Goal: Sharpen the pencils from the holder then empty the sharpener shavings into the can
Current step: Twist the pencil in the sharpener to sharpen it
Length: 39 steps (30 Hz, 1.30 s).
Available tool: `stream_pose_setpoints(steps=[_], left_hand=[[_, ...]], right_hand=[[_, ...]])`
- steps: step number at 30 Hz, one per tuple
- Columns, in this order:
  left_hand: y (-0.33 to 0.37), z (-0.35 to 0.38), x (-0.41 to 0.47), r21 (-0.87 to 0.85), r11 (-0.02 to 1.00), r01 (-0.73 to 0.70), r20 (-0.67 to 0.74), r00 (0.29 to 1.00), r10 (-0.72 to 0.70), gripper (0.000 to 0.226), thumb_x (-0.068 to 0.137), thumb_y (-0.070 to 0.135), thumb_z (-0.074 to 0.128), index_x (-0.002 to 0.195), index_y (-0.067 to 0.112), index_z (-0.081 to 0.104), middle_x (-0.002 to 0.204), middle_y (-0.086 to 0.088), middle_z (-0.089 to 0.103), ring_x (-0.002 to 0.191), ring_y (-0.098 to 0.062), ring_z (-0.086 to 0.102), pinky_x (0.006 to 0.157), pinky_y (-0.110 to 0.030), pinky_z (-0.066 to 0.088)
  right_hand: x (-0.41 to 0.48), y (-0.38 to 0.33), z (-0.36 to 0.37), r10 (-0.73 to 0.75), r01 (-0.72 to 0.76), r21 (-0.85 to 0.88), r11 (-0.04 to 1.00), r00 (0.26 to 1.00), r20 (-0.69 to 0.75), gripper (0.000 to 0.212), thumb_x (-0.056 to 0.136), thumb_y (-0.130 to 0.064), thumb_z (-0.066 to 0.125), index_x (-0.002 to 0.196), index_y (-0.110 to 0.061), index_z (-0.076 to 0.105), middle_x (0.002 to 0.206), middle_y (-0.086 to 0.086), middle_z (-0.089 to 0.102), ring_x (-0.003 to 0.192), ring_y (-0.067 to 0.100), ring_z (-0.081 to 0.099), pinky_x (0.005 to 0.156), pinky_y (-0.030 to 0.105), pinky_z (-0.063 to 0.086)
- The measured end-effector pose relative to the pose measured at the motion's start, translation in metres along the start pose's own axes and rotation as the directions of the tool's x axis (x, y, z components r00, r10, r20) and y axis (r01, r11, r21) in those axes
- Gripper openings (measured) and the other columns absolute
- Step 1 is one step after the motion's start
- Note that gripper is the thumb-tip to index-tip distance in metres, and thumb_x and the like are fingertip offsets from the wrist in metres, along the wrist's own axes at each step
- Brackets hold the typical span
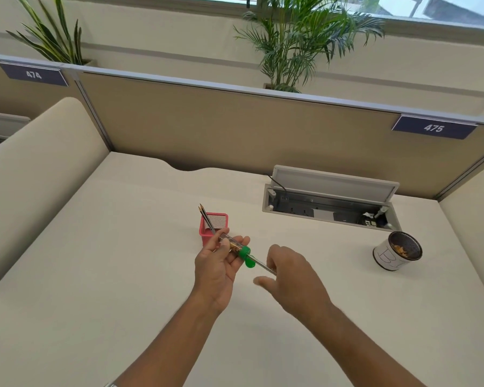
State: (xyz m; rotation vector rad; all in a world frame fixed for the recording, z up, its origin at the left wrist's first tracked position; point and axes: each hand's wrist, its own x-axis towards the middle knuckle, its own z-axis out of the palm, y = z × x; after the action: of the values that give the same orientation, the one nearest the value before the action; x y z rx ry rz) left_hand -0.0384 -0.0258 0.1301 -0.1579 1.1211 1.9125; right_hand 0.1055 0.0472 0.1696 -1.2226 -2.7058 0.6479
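**Sharpening under way, shavings not yet tipped out**

Two bare forearms reach in from the near edge over a cream table [109, 275], meeting at mid-table. Cupped palm-up, the left hand [221, 263] is closed around a clear tube sharpener [233, 245] with a green cap [246, 252]; brownish shavings show inside the tube. A pencil [263, 267] is seated in the green end, its free end pinched in the fingers of the right hand [288, 275], though motion blur makes that grip hard to read exactly.

Just beyond the left hand stands a red mesh holder [213, 227] with two pencils [204, 216] leaning in it, points up and apparently already sharp. Well to the right sits a white can [397, 254], upright, with what look like shavings already at its bottom.

By this evidence the job is mid-course: the pencil in hand is in the sharpener, and the emptying step remains. Nothing lies between the hands and the can. Farther back, an open cable box [330, 202] is sunk into the table, clear of the work.
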Motion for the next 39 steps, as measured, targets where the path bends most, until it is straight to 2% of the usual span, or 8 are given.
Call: stream_pose_setpoints(steps=[6,10,14,18,24,29,35,39], left_hand=[[-0.001,0.002,-0.002,-0.031,0.999,-0.016,-0.03,0.999,0.015,0.033,0.112,0.004,0.046,0.143,0.005,0.059,0.129,-0.027,0.073,0.11,-0.039,0.079,0.093,-0.043,0.066],[0.001,0.002,-0.001,-0.019,0.999,-0.034,-0.018,0.999,0.034,0.034,0.113,0.004,0.043,0.144,0.003,0.057,0.133,-0.03,0.07,0.112,-0.038,0.078,0.095,-0.044,0.065],[0.002,0.001,0.001,0.006,1.0,-0.027,-0.011,1.0,0.027,0.034,0.113,0.004,0.044,0.144,0.005,0.058,0.13,-0.029,0.07,0.114,-0.04,0.077,0.104,-0.05,0.059],[0.0,0.001,-0.002,-0.006,1.0,-0.018,-0.008,1.0,0.018,0.033,0.113,0.003,0.043,0.142,0.004,0.058,0.121,-0.027,0.075,0.114,-0.04,0.077,0.101,-0.048,0.06],[0.002,0.005,-0.006,-0.016,1.0,-0.025,-0.008,1.0,0.025,0.033,0.113,0.002,0.044,0.142,0.006,0.059,0.128,-0.029,0.073,0.113,-0.039,0.078,0.094,-0.043,0.065],[-0.001,0.004,-0.007,-0.04,0.999,-0.022,-0.008,1.0,0.022,0.032,0.112,0.001,0.046,0.141,0.004,0.06,0.128,-0.029,0.073,0.111,-0.039,0.078,0.089,-0.041,0.067],[-0.001,0.0,-0.003,0.019,1.0,-0.018,0.032,0.999,0.018,0.032,0.113,0.002,0.044,0.14,0.004,0.059,0.13,-0.032,0.07,0.114,-0.041,0.077,0.103,-0.05,0.061],[-0.001,-0.005,-0.002,0.05,0.998,0.028,0.054,0.998,-0.03,0.032,0.113,0.002,0.042,0.139,0.004,0.06,0.124,-0.029,0.071,0.116,-0.043,0.076,0.11,-0.056,0.054]], right_hand=[[-0.002,0.001,0.006,-0.35,0.232,-0.469,0.852,0.919,-0.182,0.029,0.083,-0.025,0.085,0.076,-0.021,0.058,0.062,-0.002,0.051,0.048,0.018,0.036,0.042,0.028,0.026],[0.0,-0.006,0.007,-0.216,0.123,-0.386,0.914,0.954,-0.208,0.032,0.095,-0.037,0.07,0.073,-0.021,0.053,0.057,-0.005,0.05,0.045,0.018,0.038,0.043,0.031,0.031],[0.004,-0.005,0.008,0.035,-0.035,-0.108,0.994,0.999,-0.002,0.041,0.108,-0.05,0.033,0.089,-0.023,0.058,0.077,-0.003,0.064,0.069,0.019,0.061,0.062,0.038,0.052],[0.004,-0.007,0.004,0.008,-0.008,0.045,0.999,1.0,0.017,0.032,0.099,-0.054,0.057,0.097,-0.023,0.053,0.081,-0.003,0.062,0.07,0.019,0.061,0.057,0.033,0.045],[-0.006,-0.009,0.006,-0.238,0.167,-0.354,0.92,0.957,-0.167,0.034,0.078,-0.02,0.089,0.08,-0.021,0.055,0.067,-0.005,0.049,0.051,0.016,0.035,0.04,0.022,0.018],[-0.006,-0.013,0.001,-0.209,0.151,-0.359,0.921,0.969,-0.13,0.031,0.076,-0.017,0.09,0.071,-0.02,0.059,0.057,-0.004,0.048,0.046,0.014,0.038,0.038,0.027,0.03],[-0.005,-0.012,0.0,-0.015,0.015,-0.247,0.969,1.0,0.001,0.031,0.11,-0.04,0.037,0.092,-0.023,0.055,0.076,-0.005,0.057,0.063,0.016,0.051,0.055,0.03,0.04],[-0.002,-0.008,-0.007,0.03,-0.013,-0.12,0.993,0.989,0.143,0.03,0.11,-0.034,0.037,0.104,-0.023,0.065,0.091,-0.005,0.067,0.082,0.019,0.063,0.072,0.038,0.054]])
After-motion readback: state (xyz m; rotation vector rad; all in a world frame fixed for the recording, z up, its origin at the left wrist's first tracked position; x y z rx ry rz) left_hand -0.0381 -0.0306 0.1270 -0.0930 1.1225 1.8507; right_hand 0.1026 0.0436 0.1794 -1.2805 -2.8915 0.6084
